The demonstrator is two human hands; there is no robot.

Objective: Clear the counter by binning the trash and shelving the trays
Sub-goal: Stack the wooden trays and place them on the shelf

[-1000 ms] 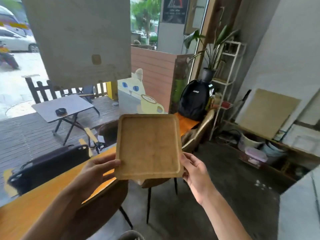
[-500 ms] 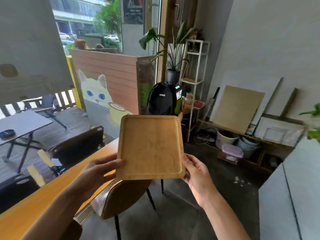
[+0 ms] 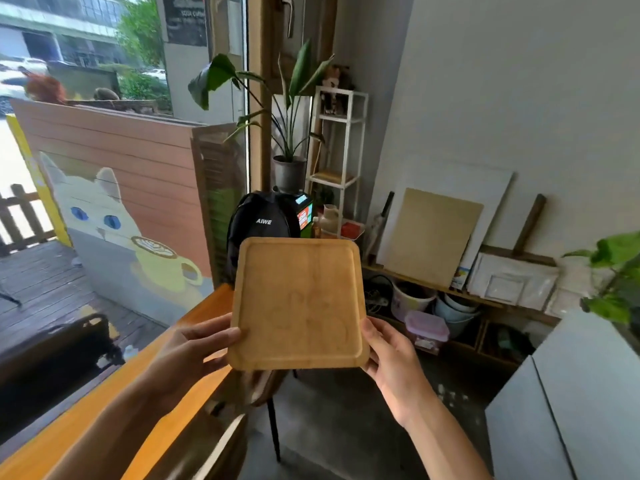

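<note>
— Where is the tray (image 3: 299,303)?
— Centre frame, held level above the desk (image 3: 194,327) edge. Left hand (image 3: 194,351) grips its left edge, right hand (image 3: 391,358) its right; fingers curl underneath. Shelf (image 3: 341,133) stands beyond, upper centre.

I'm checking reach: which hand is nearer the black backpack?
Left, slightly. The left hand grips the wooden tray below-left of the backpack; the right hand grips its edge farther right.
</note>
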